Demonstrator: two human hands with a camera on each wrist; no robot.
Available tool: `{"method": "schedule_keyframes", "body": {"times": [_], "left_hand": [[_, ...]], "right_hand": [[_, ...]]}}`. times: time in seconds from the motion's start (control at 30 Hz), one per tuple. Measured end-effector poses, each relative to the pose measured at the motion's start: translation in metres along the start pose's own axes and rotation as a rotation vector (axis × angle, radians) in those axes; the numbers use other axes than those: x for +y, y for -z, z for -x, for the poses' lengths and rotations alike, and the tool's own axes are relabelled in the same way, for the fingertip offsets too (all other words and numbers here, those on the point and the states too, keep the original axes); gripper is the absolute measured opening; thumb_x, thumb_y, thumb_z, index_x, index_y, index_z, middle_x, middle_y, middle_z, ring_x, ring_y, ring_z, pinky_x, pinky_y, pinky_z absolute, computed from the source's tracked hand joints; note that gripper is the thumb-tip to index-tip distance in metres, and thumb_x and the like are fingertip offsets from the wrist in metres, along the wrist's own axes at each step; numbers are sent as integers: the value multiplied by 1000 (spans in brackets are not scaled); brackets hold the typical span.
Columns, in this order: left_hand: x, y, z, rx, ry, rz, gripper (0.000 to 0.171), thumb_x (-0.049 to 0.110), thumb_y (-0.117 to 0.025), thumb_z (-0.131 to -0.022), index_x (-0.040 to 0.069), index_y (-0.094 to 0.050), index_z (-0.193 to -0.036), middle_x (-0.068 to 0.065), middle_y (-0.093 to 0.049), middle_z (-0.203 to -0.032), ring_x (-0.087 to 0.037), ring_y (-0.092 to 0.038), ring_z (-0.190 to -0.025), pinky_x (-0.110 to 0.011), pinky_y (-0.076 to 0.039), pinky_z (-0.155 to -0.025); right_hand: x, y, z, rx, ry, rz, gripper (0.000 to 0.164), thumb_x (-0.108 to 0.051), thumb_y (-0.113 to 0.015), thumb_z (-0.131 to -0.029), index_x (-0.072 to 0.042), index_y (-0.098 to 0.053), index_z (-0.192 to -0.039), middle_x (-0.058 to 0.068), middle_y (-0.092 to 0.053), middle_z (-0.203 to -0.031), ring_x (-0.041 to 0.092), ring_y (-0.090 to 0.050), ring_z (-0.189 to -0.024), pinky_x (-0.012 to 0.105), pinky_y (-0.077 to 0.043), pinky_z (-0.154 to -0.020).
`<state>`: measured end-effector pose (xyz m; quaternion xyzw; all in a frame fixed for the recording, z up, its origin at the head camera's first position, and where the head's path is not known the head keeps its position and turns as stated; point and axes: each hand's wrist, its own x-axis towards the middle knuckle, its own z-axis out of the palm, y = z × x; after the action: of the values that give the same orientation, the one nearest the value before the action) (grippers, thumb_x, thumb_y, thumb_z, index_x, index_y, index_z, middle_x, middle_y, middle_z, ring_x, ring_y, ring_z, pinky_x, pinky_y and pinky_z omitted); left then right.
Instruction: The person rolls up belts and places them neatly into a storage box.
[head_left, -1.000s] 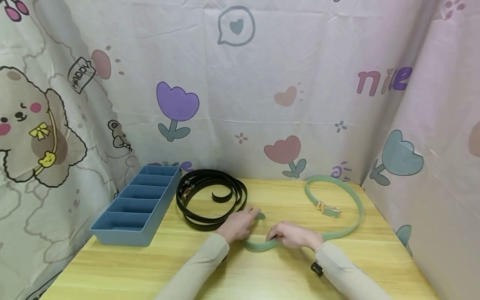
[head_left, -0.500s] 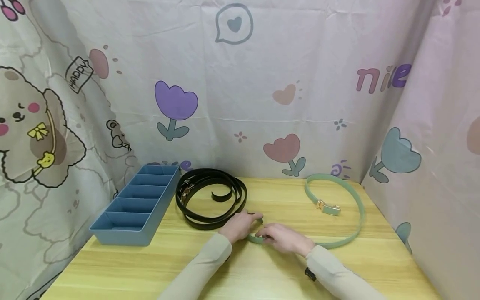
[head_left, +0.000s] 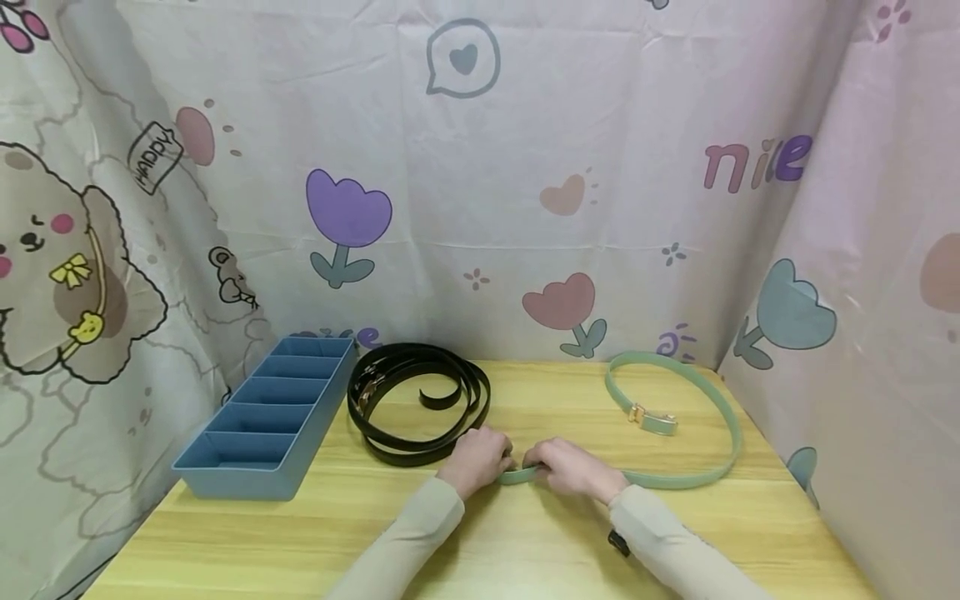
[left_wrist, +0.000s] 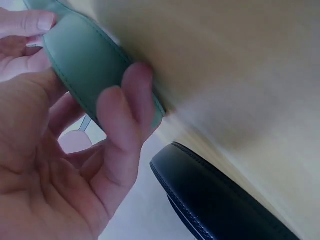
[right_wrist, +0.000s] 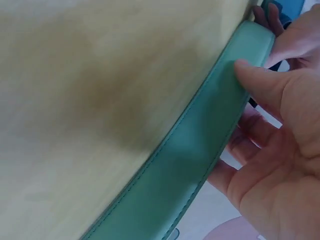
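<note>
A mint green belt (head_left: 682, 481) stands on edge on the table, its far part curving round to a gold buckle (head_left: 637, 414) at the back right. My left hand (head_left: 477, 462) holds its near end; in the left wrist view the fingers curl round the stitched green strap (left_wrist: 85, 55). Just to the right, my right hand (head_left: 573, 469) pinches the same belt. The right wrist view has the thumb (right_wrist: 257, 80) on the belt's near face and the other fingers behind it. A short stretch of strap shows between both hands.
Coiled black belts (head_left: 408, 459) with metal buckles lie just beyond my left hand. Left of them stands a blue divided tray (head_left: 240, 485) with several compartments. A printed curtain (head_left: 450, 192) hangs behind the wooden table (head_left: 525, 554).
My left fingers, stretched out past the belt's end earlier, have curled in round it. My right hand has slid slightly left along the belt, and the bend between the hands has shrunk.
</note>
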<state>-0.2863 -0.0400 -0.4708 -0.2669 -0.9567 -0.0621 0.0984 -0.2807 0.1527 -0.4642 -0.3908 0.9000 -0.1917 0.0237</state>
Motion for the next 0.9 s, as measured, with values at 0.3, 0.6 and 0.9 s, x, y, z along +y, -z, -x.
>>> {"method": "schedule_keyframes", "body": {"times": [0.3, 0.6, 0.9], "left_hand": [[1, 4, 1, -31, 39, 8, 21, 15, -62, -90, 16, -66, -70, 2, -55, -62, -11, -45, -54, -26, -39, -50], [-5, 5, 2, -46, 49, 122, 19, 11, -63, -81, 16, -60, -64, 5, -47, -56, -10, -41, -51, -25, -35, -49], [-13, 6, -1, -49, 59, 216, 28, -1, -62, -79, 14, -54, -56, 6, -41, -52, -9, -38, -49, -22, -33, -46]], "right_hand": [[-6, 0, -6, 23, -2, 66, 28, 7, -62, -84, -13, -75, -99, -2, -74, -96, 13, -68, -89, 30, -54, -80], [5, -3, -13, 26, 46, 156, 28, 7, -61, -83, -12, -73, -99, 0, -64, -86, 10, -59, -78, 28, -52, -75], [8, -4, -17, 62, 106, 208, 10, -10, -72, -86, -15, -73, -95, -3, -69, -89, 10, -64, -82, 27, -53, -78]]}}
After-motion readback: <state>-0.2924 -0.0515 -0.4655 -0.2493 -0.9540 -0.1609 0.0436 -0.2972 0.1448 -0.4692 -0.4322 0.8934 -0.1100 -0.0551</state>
